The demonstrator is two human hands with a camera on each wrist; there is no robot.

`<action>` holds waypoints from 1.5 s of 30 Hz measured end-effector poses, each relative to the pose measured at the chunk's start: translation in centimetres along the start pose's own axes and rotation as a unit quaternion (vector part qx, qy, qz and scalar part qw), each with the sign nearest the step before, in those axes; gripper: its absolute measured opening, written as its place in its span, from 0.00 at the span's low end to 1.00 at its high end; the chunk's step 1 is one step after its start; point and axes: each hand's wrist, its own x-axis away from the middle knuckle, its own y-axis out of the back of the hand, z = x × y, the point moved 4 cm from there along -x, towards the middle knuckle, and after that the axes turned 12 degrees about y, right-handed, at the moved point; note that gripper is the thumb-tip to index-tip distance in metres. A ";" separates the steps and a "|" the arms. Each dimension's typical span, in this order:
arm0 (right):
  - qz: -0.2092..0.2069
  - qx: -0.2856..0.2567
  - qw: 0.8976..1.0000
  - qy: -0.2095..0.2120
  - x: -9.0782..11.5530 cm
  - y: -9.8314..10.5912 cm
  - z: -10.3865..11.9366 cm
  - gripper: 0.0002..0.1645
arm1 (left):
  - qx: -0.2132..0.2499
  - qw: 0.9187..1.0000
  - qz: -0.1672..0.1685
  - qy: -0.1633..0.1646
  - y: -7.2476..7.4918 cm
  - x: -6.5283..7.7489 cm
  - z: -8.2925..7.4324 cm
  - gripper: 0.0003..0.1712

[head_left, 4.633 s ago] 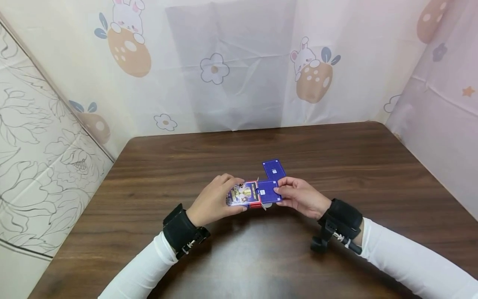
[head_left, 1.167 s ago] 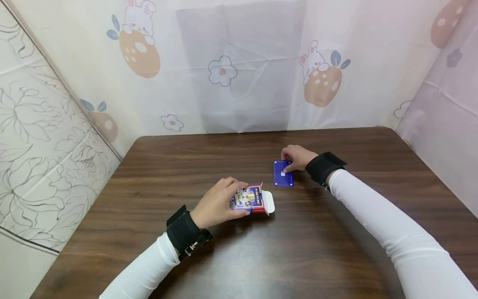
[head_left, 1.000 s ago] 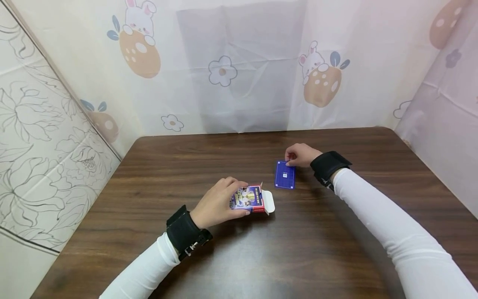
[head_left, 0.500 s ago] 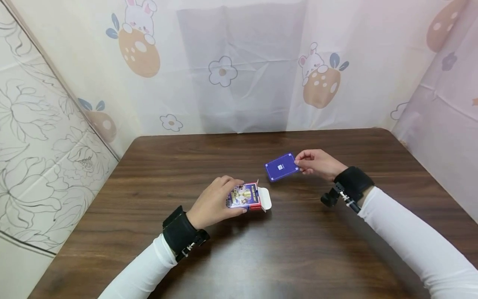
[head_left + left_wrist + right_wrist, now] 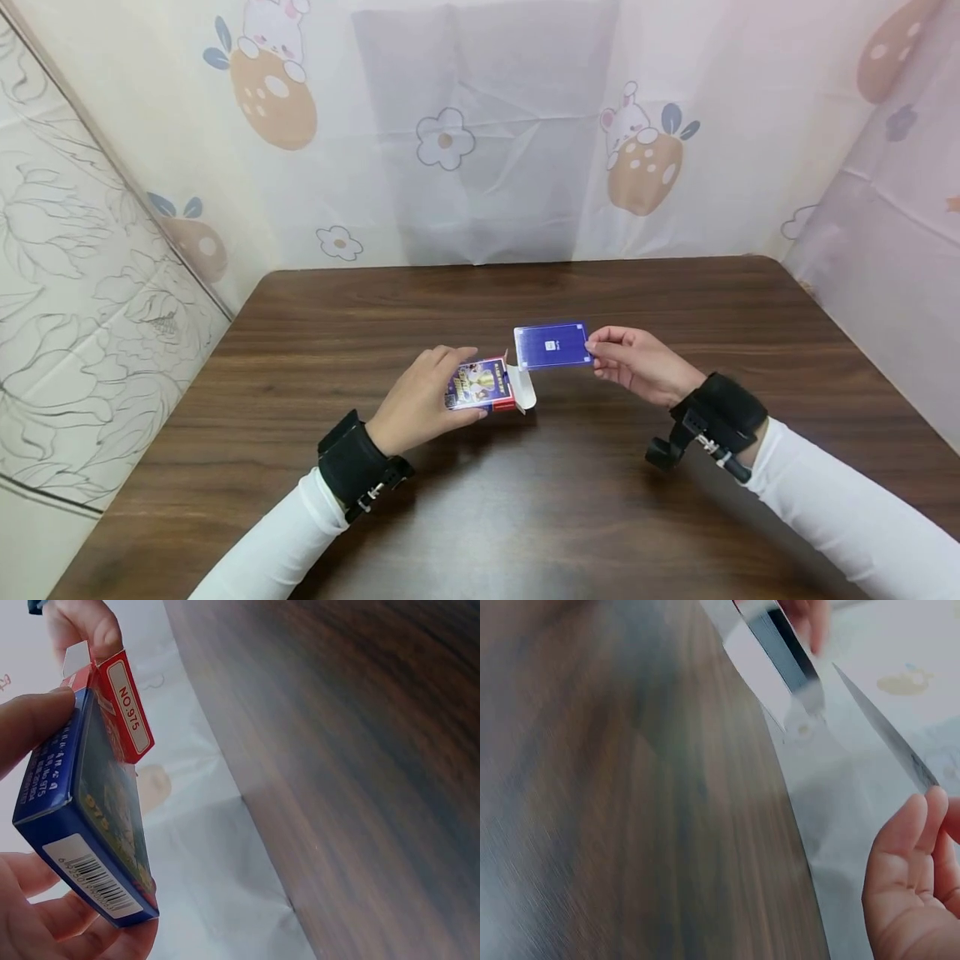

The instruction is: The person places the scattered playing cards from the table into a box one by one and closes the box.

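My left hand (image 5: 423,400) grips a small blue and red card box (image 5: 480,383) by its long edges, trophy picture up. The box's open end faces right, with a white flap (image 5: 522,388) folded out. In the left wrist view the box (image 5: 82,802) shows a barcode end and a red flap marked NO.975. My right hand (image 5: 645,362) pinches the right end of a blue playing card (image 5: 552,345), whose far end overlaps the flap's upper corner in the head view. From the right wrist view the card (image 5: 889,739) is nearly edge-on, with a dark stack inside the box (image 5: 784,649).
Both hands are above a dark brown wooden table (image 5: 480,517). A pale curtain (image 5: 510,192) printed with rabbits and flowers hangs behind its back edge. Black camera straps (image 5: 720,412) circle both wrists.
The card, lying on the table about a second ago, has been lifted by my right hand, turned level and brought down-left to the box's open end. My left hand has shifted slightly left.
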 end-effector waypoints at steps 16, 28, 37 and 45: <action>-0.054 -0.016 0.998 -0.001 1.9 -1.7 -1.4 0.03 | 0.009 1.000 -0.002 0.000 0.2 -0.2 -0.4 0.45; -0.016 -0.012 1.000 -0.012 2.8 -2.1 -2.3 0.04 | -0.002 1.000 0.006 0.005 -0.2 -0.3 -0.6 0.44; 0.012 0.011 1.000 -0.001 2.6 -2.4 -2.3 0.02 | -0.004 1.000 0.007 -0.006 -0.3 -0.2 -1.2 0.42; 0.026 0.026 0.999 0.004 2.3 -2.9 -2.6 0.02 | 0.000 1.000 0.020 -0.008 -0.7 -0.3 -1.5 0.42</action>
